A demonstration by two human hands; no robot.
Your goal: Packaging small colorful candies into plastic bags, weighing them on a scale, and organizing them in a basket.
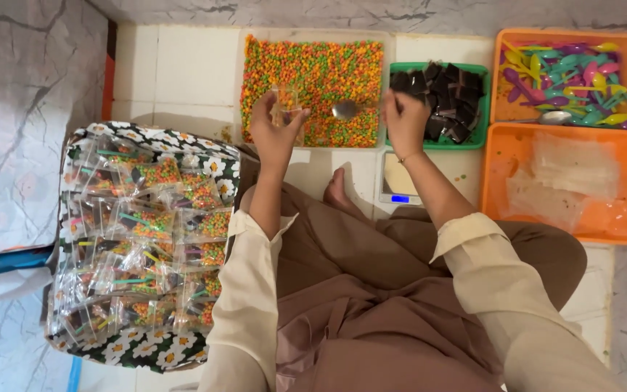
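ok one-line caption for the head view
Left hand holds a small clear bag, right hand a spoon over colourful candy.

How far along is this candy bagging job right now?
Done: many filled packets piled in the floral bag. In hand: left hand holds a small clear bag, right hand a spoon over the candy tray. Left: plenty of candy, empty bags.

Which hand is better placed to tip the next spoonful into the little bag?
Right, probably. The right hand holds the metal spoon over the tray of coloured candy, its bowl pointing toward the small clear bag held up by the left hand.
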